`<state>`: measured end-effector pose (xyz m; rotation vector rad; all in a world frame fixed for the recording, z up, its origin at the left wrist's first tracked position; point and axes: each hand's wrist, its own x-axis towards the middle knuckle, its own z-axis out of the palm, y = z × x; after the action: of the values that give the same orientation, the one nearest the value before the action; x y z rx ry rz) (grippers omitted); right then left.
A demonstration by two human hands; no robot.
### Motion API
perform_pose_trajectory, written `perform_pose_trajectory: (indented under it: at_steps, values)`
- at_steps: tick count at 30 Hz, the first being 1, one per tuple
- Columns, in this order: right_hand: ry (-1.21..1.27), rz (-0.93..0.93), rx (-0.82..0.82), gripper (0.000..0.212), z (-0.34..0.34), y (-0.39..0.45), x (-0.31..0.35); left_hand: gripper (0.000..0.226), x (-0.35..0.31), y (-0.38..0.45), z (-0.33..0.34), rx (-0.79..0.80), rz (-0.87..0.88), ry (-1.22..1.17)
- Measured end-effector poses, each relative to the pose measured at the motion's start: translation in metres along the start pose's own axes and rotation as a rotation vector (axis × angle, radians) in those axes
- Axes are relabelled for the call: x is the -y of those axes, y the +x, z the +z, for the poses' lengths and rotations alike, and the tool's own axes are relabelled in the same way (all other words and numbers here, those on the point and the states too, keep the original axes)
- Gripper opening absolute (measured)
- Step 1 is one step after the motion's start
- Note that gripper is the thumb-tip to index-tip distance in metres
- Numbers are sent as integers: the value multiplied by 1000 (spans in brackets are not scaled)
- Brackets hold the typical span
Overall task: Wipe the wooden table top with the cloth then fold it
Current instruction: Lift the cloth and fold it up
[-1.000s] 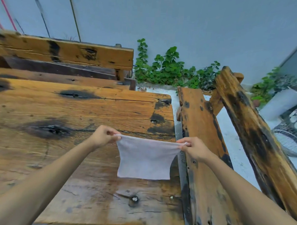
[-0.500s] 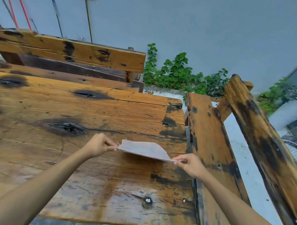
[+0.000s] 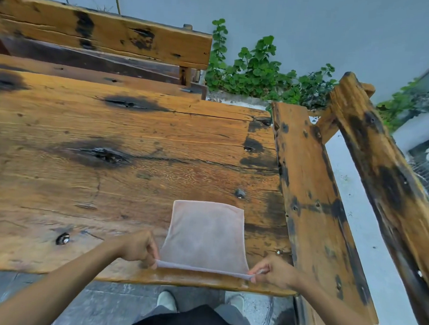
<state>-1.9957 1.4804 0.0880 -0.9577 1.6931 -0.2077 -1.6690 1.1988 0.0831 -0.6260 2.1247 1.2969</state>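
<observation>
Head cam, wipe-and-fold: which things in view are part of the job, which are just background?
In the job:
- cloth, lying on the table top, near edge pinched at both corners
- wooden table top
- left hand, right hand

Just there:
- bench beside the table
- bench behind it
- green plants
- person's shoes

Pale cloth (image 3: 206,232) flat on wooden table (image 3: 109,182) (near edge).

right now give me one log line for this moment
phase: folding | cloth: flat on table top, near edge lifted | left hand: pinches near-left corner | right hand: pinches near-right corner
</observation>
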Motion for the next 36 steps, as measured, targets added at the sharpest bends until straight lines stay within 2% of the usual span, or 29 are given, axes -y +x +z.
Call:
perform_pose_trajectory:
  at_steps: [2,5,12,14,15,16,17,19,21,23,24,26,29,31,32,36]
  values:
    - [24,6,26,15,6,-2,4,10,6,-2,0,5,7,-17]
    - [72,15,4,16,7,0,9,6,15,5,-8,-78,19,-56]
    - [223,50,-309,12,-42,45,20,12,16,49,-49,-399,-100,-135]
    - [249,65,-378,11,-63,74,25,13,13,69,-63,-472,-136,-236]
    - [283,85,-402,18,-71,91,27,11,9,82,-69,-529,-165,-328]
    - [334,125,-409,31,-78,108,28,17,5,97,-76,-583,-211,-465]
    - [371,183,-406,44,-83,124,29,38,0,113,-82,-610,-286,-602]
    - [344,295,-412,64,-87,150,30,69,-8,141,-87,-567,-436,-716]
    - [261,383,-417,69,-84,166,29,66,-13,162,-83,-504,-521,-532]
    - [167,457,-418,42,-78,171,27,42,-24,171,-71,-573,-530,-220]
    - [140,482,-424,28,-73,171,25,32,-32,175,-61,-623,-490,-104]
    - [156,487,-446,19,-64,171,18,23,-51,180,-33,-614,-354,-10]
    - [299,443,-499,7,-58,176,12,19,-87,192,22,-413,-197,45]
    - [429,438,-516,18,-58,182,11,25,-111,206,56,-291,-181,101]
    - [463,446,-513,16,-59,185,12,33,-122,213,69,-257,-193,129]
    - [419,430,-463,17,-66,201,10,61,-148,236,97,-280,-325,253]
